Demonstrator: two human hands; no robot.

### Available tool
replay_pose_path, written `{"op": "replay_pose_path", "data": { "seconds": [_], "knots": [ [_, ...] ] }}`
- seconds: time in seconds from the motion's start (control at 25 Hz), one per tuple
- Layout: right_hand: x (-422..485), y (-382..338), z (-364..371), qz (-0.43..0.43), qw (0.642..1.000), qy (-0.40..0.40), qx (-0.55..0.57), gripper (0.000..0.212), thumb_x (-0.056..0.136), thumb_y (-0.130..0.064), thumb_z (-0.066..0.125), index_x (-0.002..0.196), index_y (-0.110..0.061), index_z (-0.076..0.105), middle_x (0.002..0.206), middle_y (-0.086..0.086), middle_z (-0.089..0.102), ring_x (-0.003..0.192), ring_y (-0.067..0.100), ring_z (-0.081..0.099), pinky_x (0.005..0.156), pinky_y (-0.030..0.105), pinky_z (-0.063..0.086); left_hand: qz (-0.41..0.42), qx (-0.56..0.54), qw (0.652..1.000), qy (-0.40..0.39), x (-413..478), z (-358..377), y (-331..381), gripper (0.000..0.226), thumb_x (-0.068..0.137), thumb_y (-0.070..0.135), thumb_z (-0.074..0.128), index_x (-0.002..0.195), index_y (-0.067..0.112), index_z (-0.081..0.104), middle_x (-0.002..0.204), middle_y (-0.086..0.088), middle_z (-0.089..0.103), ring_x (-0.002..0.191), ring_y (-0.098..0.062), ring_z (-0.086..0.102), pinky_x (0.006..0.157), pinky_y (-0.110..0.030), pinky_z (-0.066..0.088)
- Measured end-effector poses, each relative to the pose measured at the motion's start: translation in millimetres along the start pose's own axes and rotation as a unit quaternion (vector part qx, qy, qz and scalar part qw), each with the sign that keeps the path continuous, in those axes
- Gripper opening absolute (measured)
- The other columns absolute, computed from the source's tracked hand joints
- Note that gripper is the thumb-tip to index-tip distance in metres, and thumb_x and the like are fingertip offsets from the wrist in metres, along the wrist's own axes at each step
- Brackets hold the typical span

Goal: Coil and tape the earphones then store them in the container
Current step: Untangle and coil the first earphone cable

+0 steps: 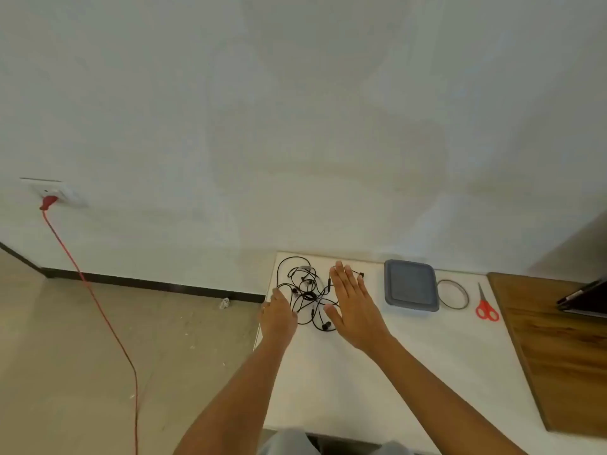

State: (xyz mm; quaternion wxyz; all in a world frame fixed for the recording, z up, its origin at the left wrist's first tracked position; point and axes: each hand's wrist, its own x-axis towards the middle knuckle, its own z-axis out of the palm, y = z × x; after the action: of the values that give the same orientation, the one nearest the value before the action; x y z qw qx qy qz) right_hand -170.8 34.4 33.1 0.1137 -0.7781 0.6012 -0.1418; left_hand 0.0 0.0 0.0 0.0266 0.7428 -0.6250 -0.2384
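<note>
Spreading along the white desk (427, 372), brown wooden board (558, 356) at right, then red-handled scissors (487, 308), thin tape ring (453, 293), grey lidded plastic container (410, 285), tangled black wired earphones (305, 290) lying loose farther left between left hand (279, 313) and right hand (354, 307), fingers (346, 280) of both straight, released, gripping nothing.

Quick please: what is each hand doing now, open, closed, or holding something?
Left hand: open, at the left edge of the tangled earphones, holding nothing.
Right hand: open, fingers straight, over the earphones, holding nothing.
</note>
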Motion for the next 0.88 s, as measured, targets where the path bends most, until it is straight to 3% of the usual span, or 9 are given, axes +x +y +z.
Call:
{"op": "replay_pose_path", "data": {
  "seconds": [0.12, 0.24, 0.32, 0.44, 0.56, 0.64, 0.72, 0.8, 0.88],
  "knots": [
    [-8, -2, 0, 0.007, 1.0, -0.015, -0.01, 0.069, 0.101, -0.039, 0.032, 0.147, -0.019, -0.016, 0.157, 0.0, -0.02, 0.144, 0.016, -0.022, 0.119, 0.032, -0.009, -0.014, -0.025, 1.0, -0.008, 3, -2, 0, 0.018, 0.094, 0.022, 0.05, 0.106, 0.01, 0.056, 0.104, -0.007, 0.066, 0.103, -0.024, 0.058, 0.083, -0.032, 0.042],
    [-9, -1, -7, 0.006, 1.0, -0.028, 0.009, 0.071, 0.1, -0.033, 0.037, 0.148, -0.015, -0.012, 0.156, 0.001, -0.02, 0.146, 0.018, -0.016, 0.121, 0.035, -0.003, -0.005, -0.123, 0.991, -0.05, 6, -17, 8, 0.021, 0.093, 0.018, 0.046, 0.074, 0.012, 0.056, 0.081, -0.003, 0.061, 0.084, -0.021, 0.054, 0.072, -0.029, 0.042],
    [-4, 1, -16, 0.01, 0.998, -0.048, 0.049, 0.075, 0.098, -0.03, 0.044, 0.15, -0.014, -0.008, 0.156, 0.001, -0.02, 0.147, 0.02, -0.013, 0.122, 0.039, 0.005, 0.054, -0.198, 0.975, -0.082, 5, -41, 20, 0.023, 0.093, 0.017, 0.045, 0.079, 0.01, 0.061, 0.08, -0.003, 0.068, 0.085, -0.019, 0.06, 0.07, -0.023, 0.044],
    [4, -3, -35, 0.023, 0.98, -0.062, 0.189, 0.087, 0.092, -0.025, 0.058, 0.149, -0.031, -0.008, 0.157, -0.006, -0.017, 0.148, 0.017, -0.007, 0.119, 0.037, 0.013, 0.191, -0.177, 0.952, -0.16, -4, -94, 46, 0.023, 0.095, 0.023, 0.045, 0.087, 0.021, 0.067, 0.074, 0.007, 0.07, 0.074, -0.002, 0.065, 0.061, -0.013, 0.042],
    [16, -9, -60, 0.032, 0.954, -0.03, 0.297, 0.09, 0.086, -0.021, 0.066, 0.15, -0.04, 0.005, 0.158, -0.014, 0.01, 0.145, 0.006, 0.01, 0.114, 0.025, 0.016, 0.29, -0.112, 0.933, -0.178, -14, -141, 68, 0.027, 0.099, 0.026, 0.042, 0.089, 0.025, 0.067, 0.073, 0.009, 0.067, 0.062, 0.008, 0.06, 0.058, -0.007, 0.042],
    [22, -11, -75, 0.026, 0.953, -0.008, 0.301, 0.068, 0.085, -0.019, 0.065, 0.143, -0.034, 0.031, 0.143, -0.013, 0.043, 0.133, 0.003, 0.037, 0.103, 0.009, 0.026, 0.319, -0.095, 0.93, -0.156, -20, -160, 76, 0.026, 0.1, 0.028, 0.042, 0.09, 0.025, 0.067, 0.074, 0.007, 0.065, 0.065, 0.003, 0.059, 0.061, -0.011, 0.042],
    [25, -13, -88, 0.022, 0.958, 0.03, 0.283, 0.03, 0.088, -0.014, 0.062, 0.114, -0.026, 0.057, 0.111, -0.015, 0.063, 0.109, 0.002, 0.057, 0.085, 0.008, 0.037, 0.327, -0.097, 0.93, -0.138, -24, -173, 81, 0.026, 0.099, 0.024, 0.044, 0.091, 0.022, 0.068, 0.072, 0.005, 0.061, 0.068, -0.006, 0.058, 0.066, -0.018, 0.045],
    [25, -13, -100, 0.032, 0.951, 0.051, 0.302, 0.011, 0.091, -0.008, 0.057, 0.091, -0.019, 0.061, 0.091, -0.008, 0.069, 0.09, 0.003, 0.064, 0.078, 0.02, 0.047, 0.328, -0.091, 0.932, -0.123, -25, -179, 80, 0.026, 0.098, 0.022, 0.045, 0.09, 0.018, 0.07, 0.074, 0.002, 0.06, 0.069, -0.014, 0.055, 0.067, -0.026, 0.045],
    [23, -13, -116, 0.053, 0.942, 0.068, 0.324, 0.013, 0.094, -0.005, 0.05, 0.088, -0.013, 0.058, 0.084, 0.002, 0.069, 0.082, 0.011, 0.067, 0.07, 0.021, 0.05, 0.322, -0.084, 0.937, -0.103, -25, -183, 75, 0.027, 0.097, 0.024, 0.046, 0.089, 0.017, 0.071, 0.078, 0.002, 0.061, 0.071, -0.018, 0.056, 0.066, -0.026, 0.043]
  ]
}}
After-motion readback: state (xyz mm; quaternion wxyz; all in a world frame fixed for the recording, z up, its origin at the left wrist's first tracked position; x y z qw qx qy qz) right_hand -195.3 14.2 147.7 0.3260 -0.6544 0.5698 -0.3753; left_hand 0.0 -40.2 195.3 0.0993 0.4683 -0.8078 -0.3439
